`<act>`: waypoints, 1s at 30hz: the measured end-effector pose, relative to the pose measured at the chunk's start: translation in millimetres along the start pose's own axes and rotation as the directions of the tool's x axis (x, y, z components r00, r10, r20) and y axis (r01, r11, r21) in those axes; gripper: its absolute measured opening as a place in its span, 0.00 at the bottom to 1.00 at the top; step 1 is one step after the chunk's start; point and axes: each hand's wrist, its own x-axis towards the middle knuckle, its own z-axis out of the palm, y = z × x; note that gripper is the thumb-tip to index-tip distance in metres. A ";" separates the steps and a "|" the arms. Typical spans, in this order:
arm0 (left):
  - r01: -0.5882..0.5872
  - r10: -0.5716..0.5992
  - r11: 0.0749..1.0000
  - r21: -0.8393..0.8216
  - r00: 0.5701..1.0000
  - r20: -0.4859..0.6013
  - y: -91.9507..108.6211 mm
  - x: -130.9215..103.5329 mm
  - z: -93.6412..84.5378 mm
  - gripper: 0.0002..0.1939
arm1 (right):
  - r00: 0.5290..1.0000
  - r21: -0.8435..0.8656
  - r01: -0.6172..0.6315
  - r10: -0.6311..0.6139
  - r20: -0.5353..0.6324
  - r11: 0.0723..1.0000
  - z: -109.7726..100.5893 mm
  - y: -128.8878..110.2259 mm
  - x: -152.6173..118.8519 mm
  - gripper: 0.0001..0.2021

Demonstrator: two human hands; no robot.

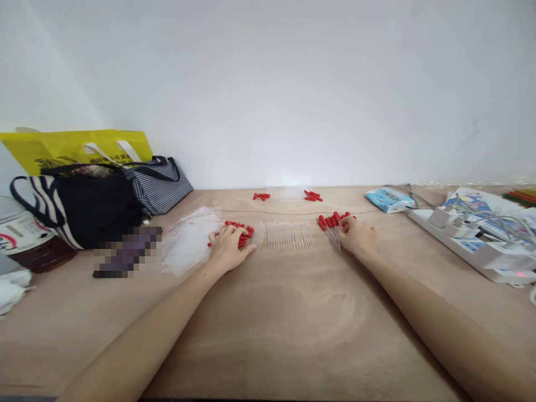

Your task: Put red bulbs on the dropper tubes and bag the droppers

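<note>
On the wooden table, a row of thin clear sticks [290,234] lies side by side in front of me. My left hand [230,245] rests at the row's left end over a pile of small red pieces [239,225]; its thumb is stretched apart from the fingers and touches the table beside the nearest sticks. To the right, my right hand [355,234] has its fingers bent and pressed together at a bundle of clear sticks with red ends [329,222]. What lies between those fingertips is partly hidden.
Clear zip bags [186,243] lie left of my left hand, near a blurred-out flat object [129,251]. Bags [96,206] stand at the back left. A white power strip [469,245] with cables and a blue packet [389,199] are on the right. More red pieces [313,196] lie by the wall.
</note>
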 end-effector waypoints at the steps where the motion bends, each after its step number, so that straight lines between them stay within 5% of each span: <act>1: 0.005 -0.005 1.000 0.002 1.000 0.012 0.1 0.1 -0.8 0.17 | 1.000 -0.016 0.013 -0.013 0.005 1.000 -0.8 -0.7 -0.5 0.13; 8: 0.039 -0.037 0.998 -0.044 0.998 0.045 -6.0 3.6 -1.0 0.06 | 0.997 -0.101 0.074 -0.074 0.007 0.992 -4.6 2.4 -2.7 0.13; 15: 0.003 -0.005 0.999 -0.052 0.999 -0.047 -10.5 5.9 -0.8 0.10 | 0.980 -0.049 0.180 -0.184 -0.077 0.982 -2.6 -4.8 -11.2 0.14; 19: -0.154 0.132 0.983 -0.104 0.971 -0.198 8.0 -2.8 1.7 0.10 | 0.971 -0.026 0.236 -0.235 0.029 0.971 -1.6 -32.3 -15.6 0.13; 25: -0.342 0.345 0.889 -0.305 0.938 -0.047 43.5 -21.3 18.5 0.11 | 0.967 -0.114 0.105 -0.074 0.244 0.988 1.1 -63.4 -2.4 0.16; 30: -0.317 0.329 0.906 -0.282 0.944 -0.004 47.5 -20.1 22.0 0.09 | 0.959 -0.128 0.078 -0.039 0.280 0.989 5.2 -66.5 4.8 0.15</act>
